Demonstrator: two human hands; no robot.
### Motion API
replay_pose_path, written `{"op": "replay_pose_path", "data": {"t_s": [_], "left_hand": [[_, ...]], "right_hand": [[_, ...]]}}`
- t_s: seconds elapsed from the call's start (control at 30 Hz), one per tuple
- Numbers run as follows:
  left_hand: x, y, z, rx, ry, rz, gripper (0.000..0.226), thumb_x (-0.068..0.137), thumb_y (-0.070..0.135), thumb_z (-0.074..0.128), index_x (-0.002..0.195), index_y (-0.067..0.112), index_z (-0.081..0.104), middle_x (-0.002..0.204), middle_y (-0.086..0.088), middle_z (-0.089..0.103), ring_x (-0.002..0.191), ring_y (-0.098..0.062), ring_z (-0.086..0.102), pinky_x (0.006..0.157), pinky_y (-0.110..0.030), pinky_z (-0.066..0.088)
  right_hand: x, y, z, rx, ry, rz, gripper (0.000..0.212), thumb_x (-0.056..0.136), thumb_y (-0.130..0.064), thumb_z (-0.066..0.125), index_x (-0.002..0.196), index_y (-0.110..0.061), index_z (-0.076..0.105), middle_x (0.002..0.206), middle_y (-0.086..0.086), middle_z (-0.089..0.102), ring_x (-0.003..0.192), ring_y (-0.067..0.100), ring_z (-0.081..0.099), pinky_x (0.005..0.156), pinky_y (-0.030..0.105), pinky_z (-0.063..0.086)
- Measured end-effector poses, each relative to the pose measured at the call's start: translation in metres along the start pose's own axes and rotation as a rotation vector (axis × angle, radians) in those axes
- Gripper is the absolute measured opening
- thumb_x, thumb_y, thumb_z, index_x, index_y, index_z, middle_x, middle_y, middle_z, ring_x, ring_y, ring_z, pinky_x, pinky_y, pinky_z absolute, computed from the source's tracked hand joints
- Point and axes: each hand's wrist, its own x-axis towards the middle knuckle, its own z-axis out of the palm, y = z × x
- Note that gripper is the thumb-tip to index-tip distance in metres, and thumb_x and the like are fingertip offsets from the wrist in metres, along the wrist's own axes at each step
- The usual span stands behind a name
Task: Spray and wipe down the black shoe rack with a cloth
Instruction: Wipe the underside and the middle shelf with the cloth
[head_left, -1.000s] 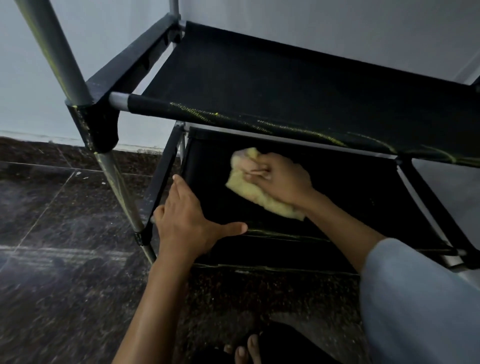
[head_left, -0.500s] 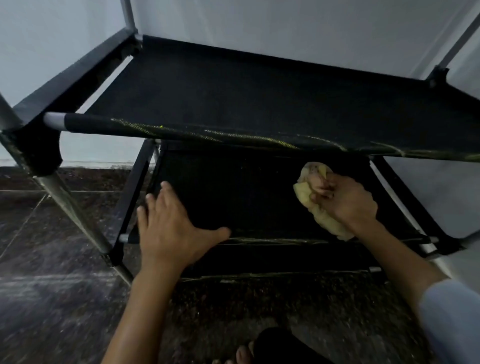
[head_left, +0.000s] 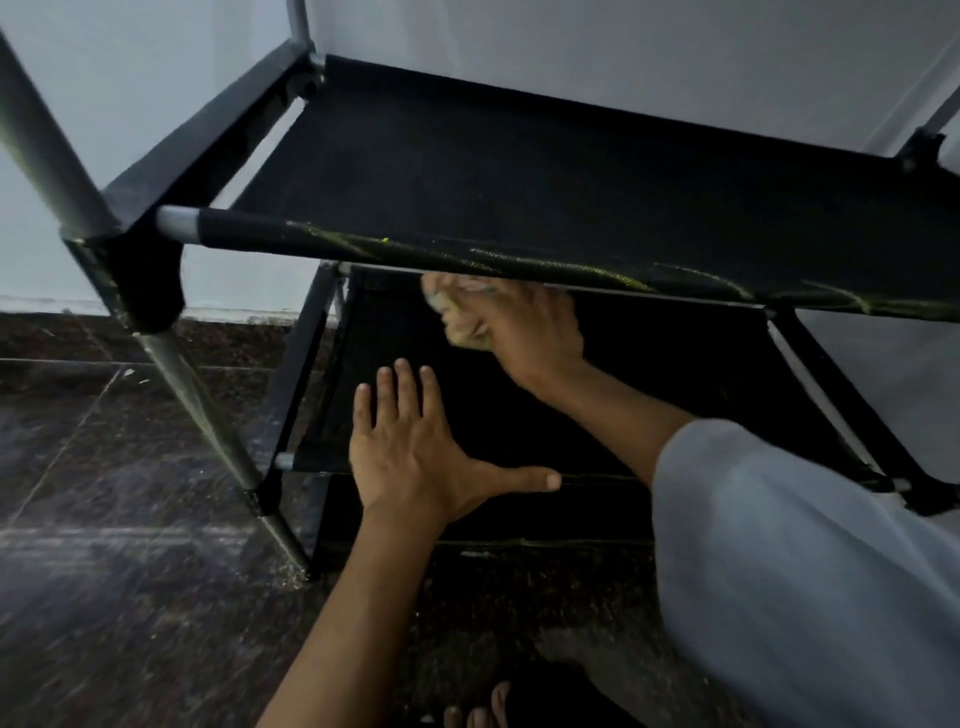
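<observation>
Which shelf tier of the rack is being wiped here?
The lower tier: the right hand rubs the yellow cloth near its back, left hand flat on its front. The upper tier is untouched.

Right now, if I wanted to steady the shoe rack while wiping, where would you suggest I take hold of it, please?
Probably the bare grey upright pole at the shoe rack's front left corner, taken from the open floor side: it is round, uncovered and clear of both shelves. The left hand lies flat on the lower shelf.
</observation>
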Motion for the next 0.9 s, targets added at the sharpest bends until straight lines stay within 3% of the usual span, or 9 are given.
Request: {"op": "replay_pose_path", "data": {"t_s": [0.07,0.1,0.2,0.33,0.43,0.6,0.73,0.83,0.9], "left_hand": [[-0.001,0.000,-0.001,0.000,-0.017,0.002,0.157,0.029,0.104,0.028,0.149,0.011,-0.014,0.157,-0.010,-0.017,0.144,-0.022,-0.017,0.117,-0.042,-0.011],[-0.002,0.000,0.000,-0.001,-0.022,0.005,0.157,0.029,0.104,0.029,0.149,0.011,-0.013,0.157,-0.010,-0.017,0.144,-0.022,-0.017,0.117,-0.042,-0.011],[0.000,0.002,0.001,-0.010,-0.024,0.013,0.156,0.030,0.104,0.028,0.149,0.012,-0.013,0.157,-0.010,-0.016,0.145,-0.023,-0.016,0.117,-0.042,-0.011],[0.001,0.002,0.002,-0.007,-0.016,0.011,0.157,0.028,0.104,0.024,0.149,0.012,-0.013,0.158,-0.010,-0.015,0.145,-0.023,-0.015,0.118,-0.042,-0.009],[0.000,0.002,0.002,-0.006,-0.008,0.011,0.158,0.027,0.104,0.023,0.149,0.012,-0.013,0.157,-0.010,-0.015,0.145,-0.024,-0.015,0.118,-0.043,-0.008],[0.001,0.003,0.003,-0.004,0.001,0.010,0.158,0.027,0.105,0.023,0.149,0.011,-0.013,0.157,-0.011,-0.015,0.145,-0.025,-0.015,0.118,-0.043,-0.007],[0.001,0.004,0.005,-0.002,0.006,0.008,0.159,0.026,0.105,0.023,0.149,0.011,-0.013,0.157,-0.011,-0.015,0.145,-0.025,-0.015,0.118,-0.043,-0.007],[0.001,0.004,0.006,-0.005,0.021,0.000,0.161,0.025,0.105,0.024,0.149,0.009,-0.013,0.158,-0.010,-0.013,0.145,-0.024,-0.013,0.118,-0.043,-0.007],[0.002,0.004,0.006,-0.012,0.024,-0.007,0.162,0.025,0.105,0.025,0.148,0.007,-0.015,0.158,-0.010,-0.013,0.145,-0.023,-0.013,0.118,-0.041,-0.006]], "right_hand": [[0.001,0.021,0.003,0.089,0.012,0.112,0.038,0.095,-0.027,0.044,0.130,-0.035,0.054,0.127,0.002,0.060,0.118,0.030,0.053,0.095,0.041,0.040],[-0.002,0.038,0.002,0.067,0.037,0.173,0.034,0.093,-0.025,0.048,0.125,-0.032,0.059,0.121,0.003,0.063,0.113,0.030,0.057,0.089,0.038,0.042],[-0.025,0.097,-0.011,-0.024,0.098,0.429,0.028,0.089,-0.040,0.052,0.106,-0.021,0.064,0.104,0.012,0.066,0.100,0.035,0.062,0.070,0.032,0.036],[-0.054,0.163,-0.014,0.017,0.036,0.667,0.032,0.091,-0.025,0.053,0.120,-0.012,0.057,0.123,0.015,0.059,0.112,0.038,0.054,0.080,0.038,0.036],[-0.046,0.158,-0.011,0.058,0.120,0.811,0.031,0.094,-0.034,0.048,0.113,-0.010,0.054,0.118,0.016,0.058,0.107,0.039,0.055,0.083,0.040,0.041],[-0.038,0.124,-0.021,0.076,0.058,0.774,0.025,0.096,-0.023,0.049,0.119,-0.021,0.059,0.125,0.011,0.058,0.114,0.035,0.054,0.080,0.032,0.038],[-0.025,0.081,-0.021,0.183,0.126,0.712,0.020,0.096,-0.032,0.045,0.100,-0.029,0.065,0.115,0.000,0.064,0.110,0.025,0.058,0.075,0.023,0.031],[-0.015,0.032,-0.013,0.183,0.106,0.408,0.020,0.088,-0.039,0.047,0.095,-0.031,0.063,0.109,-0.004,0.067,0.101,0.021,0.063,0.068,0.024,0.031],[-0.011,-0.003,-0.008,0.155,0.022,0.187,0.030,0.090,-0.036,0.052,0.119,-0.035,0.059,0.120,-0.002,0.063,0.104,0.023,0.062,0.072,0.027,0.039]]}}
